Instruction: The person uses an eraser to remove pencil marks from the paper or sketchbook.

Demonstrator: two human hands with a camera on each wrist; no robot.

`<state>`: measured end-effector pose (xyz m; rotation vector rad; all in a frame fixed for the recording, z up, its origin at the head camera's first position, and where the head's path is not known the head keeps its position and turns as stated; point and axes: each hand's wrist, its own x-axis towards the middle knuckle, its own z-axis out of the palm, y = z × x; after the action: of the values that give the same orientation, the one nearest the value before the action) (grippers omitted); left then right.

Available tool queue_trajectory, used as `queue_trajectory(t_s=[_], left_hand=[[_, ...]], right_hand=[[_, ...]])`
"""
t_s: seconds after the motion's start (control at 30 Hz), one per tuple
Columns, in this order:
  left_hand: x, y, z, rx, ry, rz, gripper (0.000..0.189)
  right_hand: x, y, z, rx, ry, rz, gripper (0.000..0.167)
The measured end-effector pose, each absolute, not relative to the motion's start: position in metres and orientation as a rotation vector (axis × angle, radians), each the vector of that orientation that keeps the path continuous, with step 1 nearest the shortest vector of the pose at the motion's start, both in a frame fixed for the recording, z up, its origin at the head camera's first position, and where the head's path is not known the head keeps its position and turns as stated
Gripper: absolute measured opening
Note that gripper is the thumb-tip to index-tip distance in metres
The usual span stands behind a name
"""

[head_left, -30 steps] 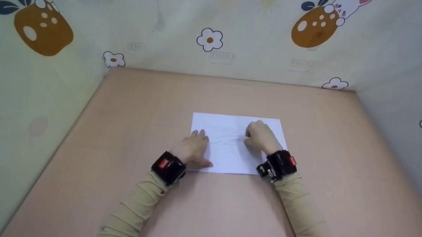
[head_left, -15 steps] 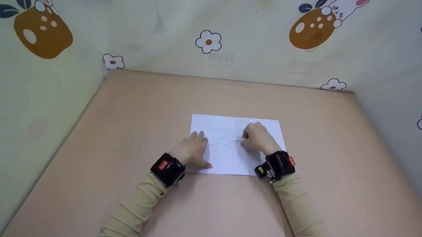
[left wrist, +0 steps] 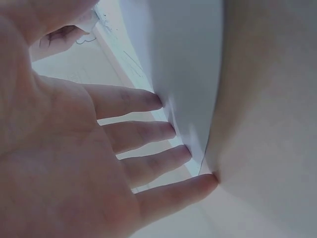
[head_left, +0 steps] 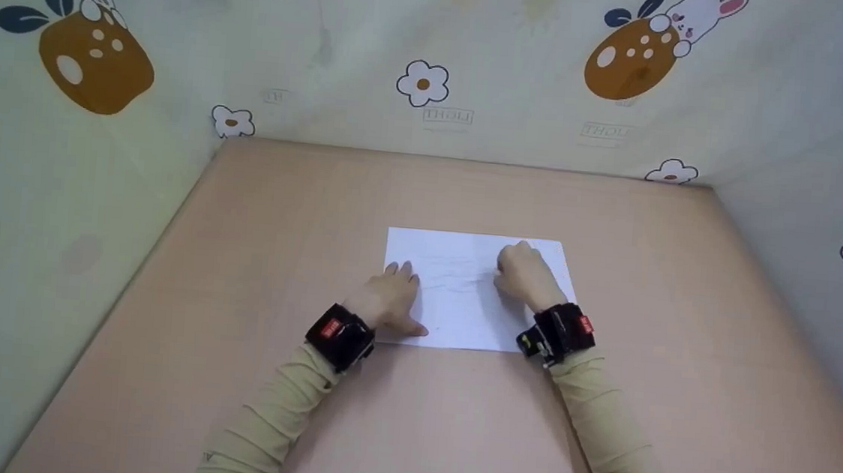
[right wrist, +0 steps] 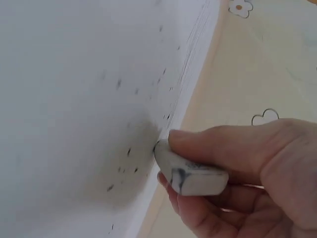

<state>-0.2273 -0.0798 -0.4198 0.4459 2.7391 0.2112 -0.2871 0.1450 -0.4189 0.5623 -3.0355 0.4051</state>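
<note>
clearly, one pale eraser (right wrist: 195, 174) is pinched between the thumb and bent fingers of the right hand (head_left: 531, 277), its smudged tip against one white sheet (head_left: 457, 311). more than ten dark specks (right wrist: 119, 84) lie beside those fingers. the left hand (head_left: 389, 298) grips nothing, four fingers straight and spread: three tips touch the sheet, the little one rests on the bench (head_left: 437, 426) just beyond.

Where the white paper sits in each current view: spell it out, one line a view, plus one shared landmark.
Head: the white paper lies just below and right of centre, partly covered by the left hand and right hand.
Left wrist: upper middle, narrowing downward past the fingertips.
Right wrist: most of the left half.
Shared landmark: the flower-printed backdrop.
</note>
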Motion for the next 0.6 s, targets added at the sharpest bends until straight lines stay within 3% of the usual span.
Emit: queue_trajectory(t_s=[0.1,0.4,0.6], left_hand=[[-0.228,-0.079,-0.420,0.448,2.744,0.206,0.094],[-0.228,-0.077,-0.420,0.445,2.735,0.191,0.096],[-0.228,-0.078,-0.419,0.458,2.738,0.190,0.095]], right_hand=[[-0.289,0.144,-0.419,0.582,-3.064,0.473,0.013],[-0.289,0.160,-0.421,0.296,-2.969,0.410,0.012],[-0.286,0.138,-0.420,0.550,-3.085,0.507,0.010]])
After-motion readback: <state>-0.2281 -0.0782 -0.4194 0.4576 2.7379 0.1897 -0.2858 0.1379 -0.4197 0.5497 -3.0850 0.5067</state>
